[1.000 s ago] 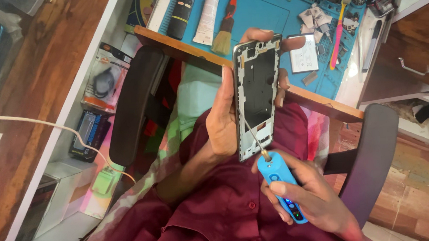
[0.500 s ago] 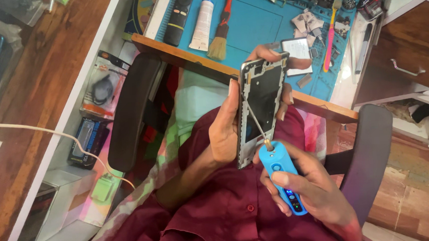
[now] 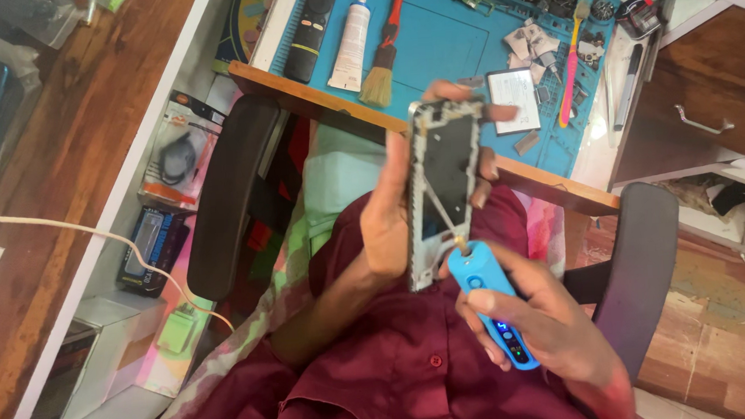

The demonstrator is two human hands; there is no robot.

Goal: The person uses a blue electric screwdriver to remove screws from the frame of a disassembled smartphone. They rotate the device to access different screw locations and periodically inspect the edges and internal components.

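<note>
— How were the fingers [image 3: 482,163] of the left hand [image 3: 394,221] placed?

— They were wrapped around a grey, rectangular phone frame with a dark open back [image 3: 442,189]. The fingertips were seen at its far edge and the thumb lay along its near edge, so the frame was clasped firmly and held upright above the lap.

— And the right hand [image 3: 544,328]?

— It was closed around a bright blue plastic electric screwdriver with a small lit display [image 3: 490,310]. The thin metal bit was pointed up and was set against the lower part of the phone frame, touching it.

— What was seen around the hands?

— A dark red buttoned shirt [image 3: 373,388] was worn by the person, and black padded chair armrests [image 3: 232,196] were seen on either side. Beyond the frame, a wooden-edged table [image 3: 549,179] was covered by a blue rubber work mat [image 3: 453,39].

— What was laid on the mat?

— A black remote control [image 3: 310,30] was placed beside a white tube with a pointed cap [image 3: 352,39], and just next to it a red-handled brush with pale bristles [image 3: 383,52]. A small white rectangular card-like part [image 3: 513,100] was seen near the fingertips, with a pink toothbrush [image 3: 572,63] to its right and small loose parts [image 3: 534,44] above it.

— Anything to the side?

— A wooden drawer with a metal handle [image 3: 707,103] stood beyond the right end of the table, and a white cable [image 3: 85,237] was trailed across the white shelf unit [image 3: 133,179].
</note>
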